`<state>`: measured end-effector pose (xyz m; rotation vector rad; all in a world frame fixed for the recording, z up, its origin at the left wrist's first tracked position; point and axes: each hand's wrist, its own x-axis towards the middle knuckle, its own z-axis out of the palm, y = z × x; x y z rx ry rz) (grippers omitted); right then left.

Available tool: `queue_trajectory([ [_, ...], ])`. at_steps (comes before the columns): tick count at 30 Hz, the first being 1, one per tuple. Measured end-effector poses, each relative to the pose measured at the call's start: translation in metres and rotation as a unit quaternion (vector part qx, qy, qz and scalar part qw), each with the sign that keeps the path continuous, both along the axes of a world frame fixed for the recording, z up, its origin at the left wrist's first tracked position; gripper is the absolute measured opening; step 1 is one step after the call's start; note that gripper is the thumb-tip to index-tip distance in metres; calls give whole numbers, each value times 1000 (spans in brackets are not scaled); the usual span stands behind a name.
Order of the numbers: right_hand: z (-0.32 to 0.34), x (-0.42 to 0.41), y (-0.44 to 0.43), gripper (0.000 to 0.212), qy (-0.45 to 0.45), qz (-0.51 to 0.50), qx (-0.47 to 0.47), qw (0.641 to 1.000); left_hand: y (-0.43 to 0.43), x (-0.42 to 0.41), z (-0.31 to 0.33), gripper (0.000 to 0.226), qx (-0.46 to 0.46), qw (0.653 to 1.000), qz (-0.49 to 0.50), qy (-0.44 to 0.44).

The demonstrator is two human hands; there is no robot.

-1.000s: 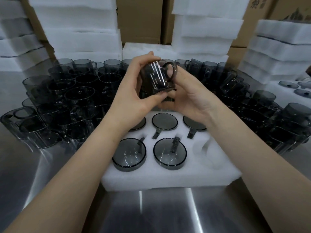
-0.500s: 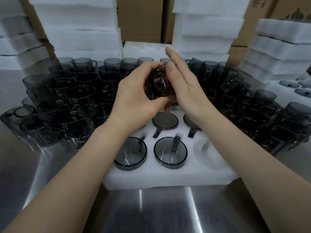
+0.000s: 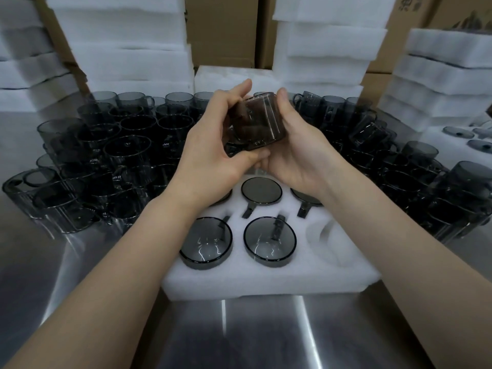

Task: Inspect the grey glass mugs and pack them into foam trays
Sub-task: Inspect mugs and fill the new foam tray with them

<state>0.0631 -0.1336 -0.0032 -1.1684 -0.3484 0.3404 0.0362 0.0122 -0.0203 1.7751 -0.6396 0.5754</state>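
The mug (image 3: 259, 121) has rolled since half a second ago, and my right hand (image 3: 300, 153) has dropped from in front of it to cup its right side. My left hand (image 3: 213, 147) grips its left side. The mug hangs tilted over the tray's (image 3: 266, 284) far row. The empty pocket (image 3: 322, 235) lies near and right, closer to my right hand.
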Motion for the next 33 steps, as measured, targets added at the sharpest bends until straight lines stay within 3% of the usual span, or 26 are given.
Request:
queue_trajectory([
  [3,-1,0,-2,68,15,44,16,999,0,3,-1,63,-6,999,5,36],
  [8,0,-2,-2,47,-70,-99,-29,992,-5,0,2,97,57,995,78,39],
  [12,-5,-3,0,43,-143,-183,-113,966,-11,-3,4,76,101,987,117,-39],
  [19,1,-1,-5,37,-59,-134,-35,989,-5,-6,2,65,95,991,61,-66],
  [25,-4,4,-11,62,51,116,30,991,-2,-4,3,71,48,999,18,-14],
  [30,-6,6,-8,57,-16,42,-31,999,-5,-3,1,90,84,995,47,8],
  [33,-5,4,-4,50,-42,-14,-42,998,-6,-5,3,79,91,991,92,-32],
])
